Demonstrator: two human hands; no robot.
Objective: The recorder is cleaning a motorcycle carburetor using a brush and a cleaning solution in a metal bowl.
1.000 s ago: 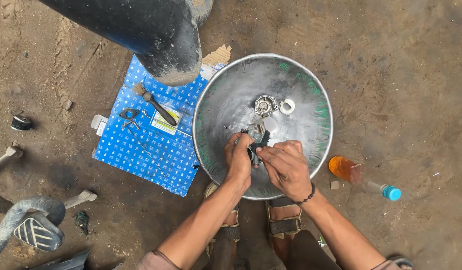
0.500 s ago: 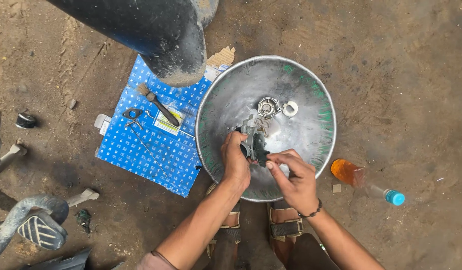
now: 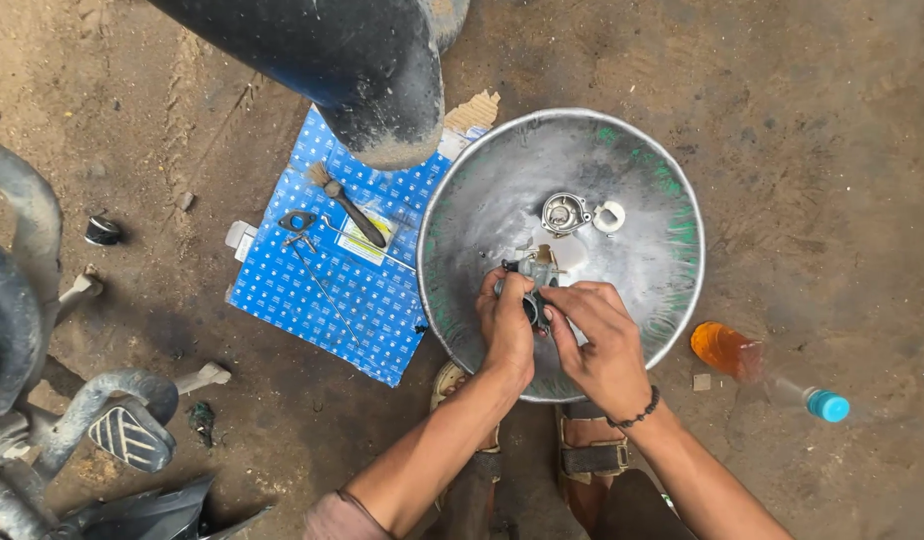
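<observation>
Footpeg: ribbed metal tread on a grey tube, far left of the basin, part of a machine standing on the dirt floor.
Blue sheet: dotted blue sheet spread flat just left of the basin, likely to keep small parts out of the dirt.
Brush: dark handle, pale bristles, lying on the sheet left of the basin.
Thin tools: slim metal pieces beside the brush; their kind is too small to tell.
Basin: wide round metal bowl, dull grey with green smears, apparently set to catch loose parts.
Left hand: inside the basin's near half, closed around the carburettor from the left.
Carburettor: small grey cast-metal body, held just above the basin's middle.
Right hand: fingers curled, pinching the carburettor's underside.
Round cover: metal cup resting in the basin, white ring beside it.
Bottle: clear plastic, orange liquid, blue cap, lying right of the basin.
</observation>
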